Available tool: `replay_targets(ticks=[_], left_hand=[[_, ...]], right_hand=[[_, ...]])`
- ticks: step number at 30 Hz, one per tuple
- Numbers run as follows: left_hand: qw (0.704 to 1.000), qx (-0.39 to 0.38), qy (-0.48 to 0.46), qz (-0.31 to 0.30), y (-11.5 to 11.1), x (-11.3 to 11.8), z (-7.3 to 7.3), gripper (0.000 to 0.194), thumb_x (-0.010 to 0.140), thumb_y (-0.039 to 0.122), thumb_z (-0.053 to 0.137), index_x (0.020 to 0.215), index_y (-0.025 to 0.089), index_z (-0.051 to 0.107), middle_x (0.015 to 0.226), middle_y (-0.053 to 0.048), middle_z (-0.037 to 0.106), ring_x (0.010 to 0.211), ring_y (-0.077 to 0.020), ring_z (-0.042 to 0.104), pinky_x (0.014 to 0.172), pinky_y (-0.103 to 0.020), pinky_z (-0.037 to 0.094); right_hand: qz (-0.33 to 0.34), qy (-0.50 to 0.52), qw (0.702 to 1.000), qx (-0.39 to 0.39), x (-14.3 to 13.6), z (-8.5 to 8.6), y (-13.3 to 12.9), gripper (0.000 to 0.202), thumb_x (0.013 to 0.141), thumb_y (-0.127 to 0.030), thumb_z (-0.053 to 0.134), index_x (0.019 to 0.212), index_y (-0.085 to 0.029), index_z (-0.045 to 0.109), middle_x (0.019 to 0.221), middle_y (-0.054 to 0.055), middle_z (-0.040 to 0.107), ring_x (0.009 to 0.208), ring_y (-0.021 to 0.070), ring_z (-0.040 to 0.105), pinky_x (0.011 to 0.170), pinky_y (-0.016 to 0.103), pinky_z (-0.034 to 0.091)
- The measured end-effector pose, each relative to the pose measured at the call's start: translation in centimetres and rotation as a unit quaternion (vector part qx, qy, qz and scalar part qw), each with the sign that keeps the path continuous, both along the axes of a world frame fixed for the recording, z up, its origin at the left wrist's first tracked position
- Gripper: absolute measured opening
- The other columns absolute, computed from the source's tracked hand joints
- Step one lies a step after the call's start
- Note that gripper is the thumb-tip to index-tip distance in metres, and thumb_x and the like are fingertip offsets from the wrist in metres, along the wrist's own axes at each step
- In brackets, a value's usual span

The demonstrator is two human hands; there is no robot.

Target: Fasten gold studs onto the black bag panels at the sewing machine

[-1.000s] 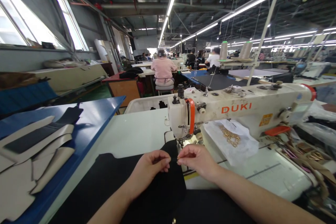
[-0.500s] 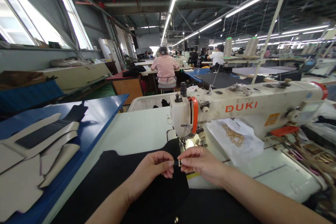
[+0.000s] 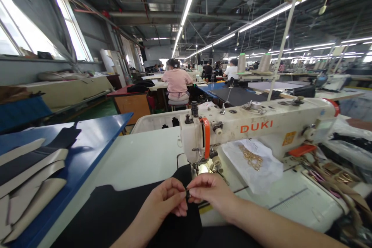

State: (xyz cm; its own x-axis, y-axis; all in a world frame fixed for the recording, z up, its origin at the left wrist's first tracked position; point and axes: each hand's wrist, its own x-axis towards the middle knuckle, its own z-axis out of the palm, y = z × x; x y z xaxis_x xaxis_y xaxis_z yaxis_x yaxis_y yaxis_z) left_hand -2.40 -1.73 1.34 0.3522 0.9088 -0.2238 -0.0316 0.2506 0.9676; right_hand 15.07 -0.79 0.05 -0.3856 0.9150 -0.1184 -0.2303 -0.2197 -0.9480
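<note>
Head view, left hand, right hand, both pinching tiny fitting

You are showing two bare hands, the left hand and the right hand. Your fingers are looking slender and smooth, and your thumbs are tapering toward rounded tips; the nails are showing too small to make out. Your left wrist and right wrist are appearing uncovered and narrow. Your left forearm and right forearm are looking bare and smooth, widening away from the wrists, the right one revealing more of its length.
</note>
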Motion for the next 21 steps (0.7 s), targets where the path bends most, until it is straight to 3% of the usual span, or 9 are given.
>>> replay_targets(ticks=[5, 8, 12, 17, 21], left_hand=[[0.996, -0.041, -0.064, 0.05, -0.2, 0.28, 0.37, 0.044, 0.068, 0.056, 0.069, 0.082, 0.015, 0.061, 0.064, -0.005, 0.068, 0.057, -0.0142, 0.061, 0.055, -0.023, 0.046], [0.994, -0.053, -0.072, 0.063, -0.25, 0.5, 0.13, 0.047, 0.058, 0.05, 0.079, 0.085, 0.015, 0.063, 0.069, -0.005, 0.069, 0.059, -0.0143, 0.062, 0.056, -0.023, 0.046], [0.996, -0.05, -0.054, 0.056, -0.31, 0.64, -0.04, 0.036, 0.058, 0.036, 0.082, 0.078, 0.016, 0.061, 0.068, -0.003, 0.068, 0.059, -0.0121, 0.061, 0.056, -0.021, 0.045], [0.996, -0.062, -0.033, 0.047, -0.54, 0.79, 0.51, 0.031, 0.058, 0.033, 0.081, 0.068, 0.016, 0.056, 0.064, -0.003, 0.066, 0.059, -0.0129, 0.061, 0.057, -0.021, 0.045], [0.995, -0.068, -0.012, 0.071, -0.53, 1.01, 0.46, 0.03, 0.056, 0.029, 0.077, 0.064, 0.017, 0.051, 0.062, -0.003, 0.067, 0.058, -0.013, 0.06, 0.06, -0.023, 0.046]], right_hand=[[-0.024, 0.062, 0.996, -0.055, 0.02, 0.37, 0.13, 0.04, 0.05, -0.038, 0.086, 0.076, -0.012, 0.068, 0.062, 0.002, 0.067, 0.06, 0.0123, 0.065, 0.058, 0.022, 0.047], [-0.038, 0.07, 0.995, -0.065, -0.16, 0.56, 0.03, 0.041, 0.048, -0.038, 0.086, 0.072, -0.012, 0.067, 0.059, 0.002, 0.067, 0.058, 0.0121, 0.065, 0.057, 0.021, 0.045], [-0.032, 0.058, 0.997, -0.04, -0.45, 0.62, -0.18, 0.039, 0.047, -0.038, 0.086, 0.067, -0.012, 0.065, 0.057, 0.002, 0.067, 0.055, 0.0112, 0.063, 0.057, 0.022, 0.045], [-0.011, 0.042, 0.999, -0.024, -0.61, 0.37, -0.21, 0.038, 0.051, -0.039, 0.084, 0.068, -0.012, 0.063, 0.058, 0.001, 0.067, 0.053, 0.0104, 0.06, 0.058, 0.024, 0.046], [-0.019, 0.002, 0.998, 0.056, -0.74, -0.31, -0.28, 0.028, 0.061, -0.035, 0.077, 0.069, -0.014, 0.061, 0.059, 0.0, 0.063, 0.056, 0.0119, 0.059, 0.059, 0.025, 0.045]])
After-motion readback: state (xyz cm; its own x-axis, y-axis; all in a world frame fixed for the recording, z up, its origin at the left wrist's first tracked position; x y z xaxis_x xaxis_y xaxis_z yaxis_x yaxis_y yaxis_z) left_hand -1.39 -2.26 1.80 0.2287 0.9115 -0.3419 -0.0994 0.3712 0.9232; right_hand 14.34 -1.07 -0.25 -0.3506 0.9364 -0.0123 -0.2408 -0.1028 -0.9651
